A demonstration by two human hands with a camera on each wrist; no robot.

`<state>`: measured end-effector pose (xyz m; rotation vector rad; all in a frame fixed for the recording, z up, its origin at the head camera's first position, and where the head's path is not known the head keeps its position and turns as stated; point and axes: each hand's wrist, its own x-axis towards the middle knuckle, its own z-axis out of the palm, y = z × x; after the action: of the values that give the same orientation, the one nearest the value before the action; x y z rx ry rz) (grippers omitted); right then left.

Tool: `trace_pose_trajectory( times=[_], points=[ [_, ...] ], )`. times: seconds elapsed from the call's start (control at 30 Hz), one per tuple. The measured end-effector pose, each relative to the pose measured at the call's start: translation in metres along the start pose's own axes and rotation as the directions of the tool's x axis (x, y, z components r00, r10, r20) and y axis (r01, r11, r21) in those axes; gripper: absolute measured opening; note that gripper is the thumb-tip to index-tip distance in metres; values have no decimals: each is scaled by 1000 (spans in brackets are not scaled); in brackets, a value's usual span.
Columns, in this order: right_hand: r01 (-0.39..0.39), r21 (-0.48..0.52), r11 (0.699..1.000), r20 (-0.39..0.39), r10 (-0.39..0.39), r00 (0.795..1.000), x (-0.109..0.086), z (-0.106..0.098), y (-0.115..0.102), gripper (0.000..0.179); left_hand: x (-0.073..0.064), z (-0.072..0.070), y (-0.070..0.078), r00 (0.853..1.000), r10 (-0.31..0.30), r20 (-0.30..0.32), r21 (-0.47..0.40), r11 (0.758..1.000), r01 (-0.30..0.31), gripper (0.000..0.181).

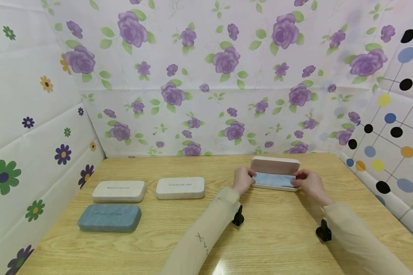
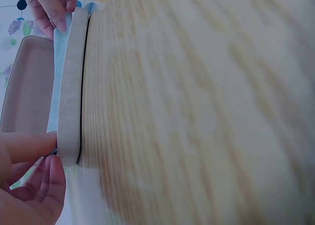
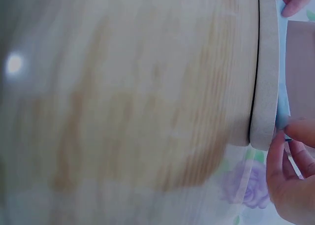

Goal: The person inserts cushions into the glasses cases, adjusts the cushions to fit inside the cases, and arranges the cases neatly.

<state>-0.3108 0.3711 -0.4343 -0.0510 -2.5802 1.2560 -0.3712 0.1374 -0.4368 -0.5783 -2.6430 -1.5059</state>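
Observation:
An eyeglass case stands open on the table, its pinkish lining showing in the raised lid. A light blue cloth lies along its lower half. My left hand pinches the cloth at the case's left end. At the right end my right hand pinches the cloth's other end between thumb and fingers. Something thin and dark shows by the fingertips of my left hand in the left wrist view, and of my right hand in the right wrist view; its kind is hidden.
To the left lie a white eyeglass case, another white case and a blue case, all closed. They rest on a wood-grain table. Patterned sheets rise behind and at both sides.

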Motion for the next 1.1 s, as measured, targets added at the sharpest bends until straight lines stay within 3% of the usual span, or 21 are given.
trace_pose_trajectory(
  times=[0.1,0.3,0.47,0.63,0.73,0.87,0.97,1.1],
  points=[
    [3,-48,999,-10,-4,1000,0,-1,0,26,-1,-1,0,1000,-4,-2,11,1000,4,19],
    [-32,-19,999,15,33,999,-2,-2,-1,28,-2,-4,-2,999,-10,-38,46,999,12,15],
    [-80,1,997,15,80,997,-5,-6,-6,29,-4,-7,-3,999,1,-45,-11,1000,-2,14],
    [-123,122,985,20,122,992,-8,-11,-8,37,-4,-7,-4,997,-7,-77,-120,993,-2,27],
    [-165,225,960,33,161,986,-7,-12,-7,43,-2,-5,-5,995,-29,-97,-214,977,8,37],
    [-235,377,896,44,236,971,-5,-10,-6,54,1,-1,-5,992,-85,-91,-326,944,51,50],
    [-266,452,851,44,277,960,-2,-7,-8,63,0,0,-1,989,-136,-63,-383,918,102,59],
    [-289,481,828,47,305,951,-1,1,-15,75,-3,1,5,986,-167,1,-430,890,151,66]
  ],
)
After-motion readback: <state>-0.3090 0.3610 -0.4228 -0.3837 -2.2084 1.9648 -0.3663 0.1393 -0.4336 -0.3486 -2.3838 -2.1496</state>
